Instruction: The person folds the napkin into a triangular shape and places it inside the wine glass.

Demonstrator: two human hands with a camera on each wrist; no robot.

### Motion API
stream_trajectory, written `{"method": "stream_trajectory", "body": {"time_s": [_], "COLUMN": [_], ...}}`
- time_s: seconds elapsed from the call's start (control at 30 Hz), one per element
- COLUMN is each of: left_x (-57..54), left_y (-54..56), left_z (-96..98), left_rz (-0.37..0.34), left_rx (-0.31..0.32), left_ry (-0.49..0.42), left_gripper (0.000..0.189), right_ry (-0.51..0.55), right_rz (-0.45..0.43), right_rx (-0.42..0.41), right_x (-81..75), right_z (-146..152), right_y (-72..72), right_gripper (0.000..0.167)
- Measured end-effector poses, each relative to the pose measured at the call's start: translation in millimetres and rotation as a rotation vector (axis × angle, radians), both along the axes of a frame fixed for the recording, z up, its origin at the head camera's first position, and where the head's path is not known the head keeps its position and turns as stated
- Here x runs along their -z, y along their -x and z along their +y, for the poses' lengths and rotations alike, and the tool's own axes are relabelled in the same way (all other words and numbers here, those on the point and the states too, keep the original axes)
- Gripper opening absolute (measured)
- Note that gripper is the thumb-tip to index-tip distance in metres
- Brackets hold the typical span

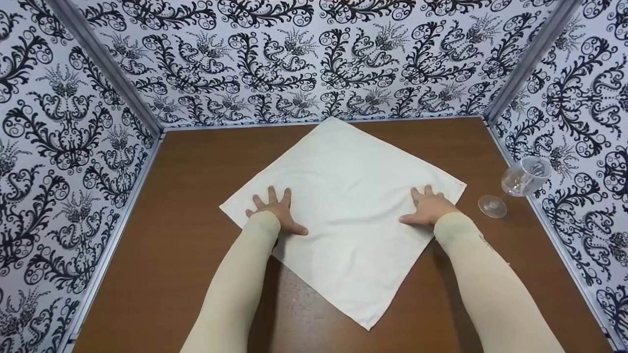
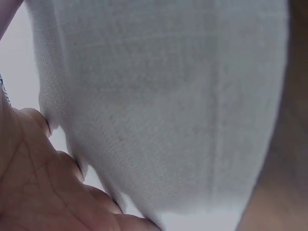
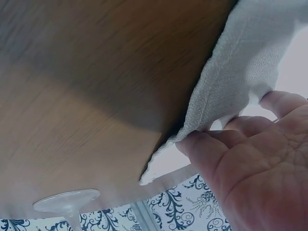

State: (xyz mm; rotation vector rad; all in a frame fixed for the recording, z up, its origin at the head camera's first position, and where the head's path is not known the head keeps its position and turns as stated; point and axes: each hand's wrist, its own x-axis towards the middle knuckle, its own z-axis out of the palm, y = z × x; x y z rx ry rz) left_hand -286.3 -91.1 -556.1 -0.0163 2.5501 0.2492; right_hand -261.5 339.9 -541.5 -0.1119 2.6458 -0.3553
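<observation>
A white square cloth napkin (image 1: 343, 181) lies spread on the brown table, turned like a diamond, with light creases across its middle. On its left part rests my left hand (image 1: 277, 213), fingers spread and thumb pointing inward. My right hand (image 1: 428, 208) lies near the right corner, also with spread fingers on the fabric. In the left wrist view the fingertips touch the cloth (image 2: 159, 106). The right wrist view has the fingertips on the cloth close to its hemmed edge (image 3: 202, 106).
A clear stemmed wine glass (image 1: 522, 179) stands on the table to the right of my right hand, near the side wall. Patterned black-and-white panels (image 1: 294, 54) enclose the brown tabletop (image 1: 191, 171) at the back and both sides.
</observation>
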Motion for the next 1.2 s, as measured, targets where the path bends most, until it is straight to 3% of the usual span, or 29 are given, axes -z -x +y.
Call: {"method": "stream_trajectory", "body": {"time_s": [0.17,0.43,0.63,0.8,0.97,1.1,1.2], "left_x": [-7.3,-25.5,-21.8,-15.6,-12.4,-11.3,-16.6], "left_y": [-3.1,-17.8,-9.4,-1.4,-3.2,-7.0,-10.2], "left_z": [0.2,1.0,-9.6,-33.0,-50.9,-53.0,-50.4], "left_rz": [0.011,0.063,0.055,0.106,0.076,0.08,0.096], "left_rx": [0.002,0.023,0.051,0.037,0.019,0.014,0.006], "left_ry": [-0.003,-0.022,-0.061,-0.068,-0.038,-0.049,-0.056], "left_gripper": [0.145,0.135,0.134,0.134,0.13,0.129,0.127], "right_ry": [0.006,-0.009,-0.04,-0.017,0.025,0.043,0.036], "right_rz": [-0.002,0.007,0.003,0.051,0.032,0.008,0.005], "right_rx": [0.009,0.011,-0.027,-0.008,0.023,0.033,0.038], "right_x": [-0.6,-1.3,-7.3,-10.9,-8.9,-5.7,-4.2], "right_z": [-2,-4,-4,-1,3,6,8], "right_y": [-1.2,-5.0,-6.0,-6.2,-9.3,-8.8,-6.6], "right_gripper": [0.114,0.114,0.112,0.105,0.112,0.114,0.115]}}
